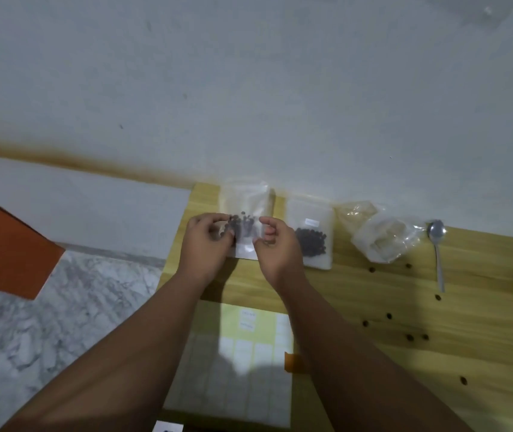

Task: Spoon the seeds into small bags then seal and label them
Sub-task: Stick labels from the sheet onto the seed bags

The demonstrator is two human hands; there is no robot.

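Observation:
A small clear bag (246,241) with dark seeds inside is held just above the wooden table (436,353). My left hand (206,244) pinches its left edge and my right hand (275,244) pinches its right edge. Behind it, another clear bag (245,196) stands against the wall. To the right lies a sealed bag of dark seeds (311,241) with a small white label. A metal spoon (438,251) lies further right. A sheet of white labels (249,347) lies between my forearms. Loose dark seeds (389,315) are scattered on the table.
A crumpled clear plastic bag (383,238) of empty bags sits between the sealed bag and the spoon. The wall runs right behind the table's back edge. Left of the table are a marble floor (61,322) and an orange surface (2,244).

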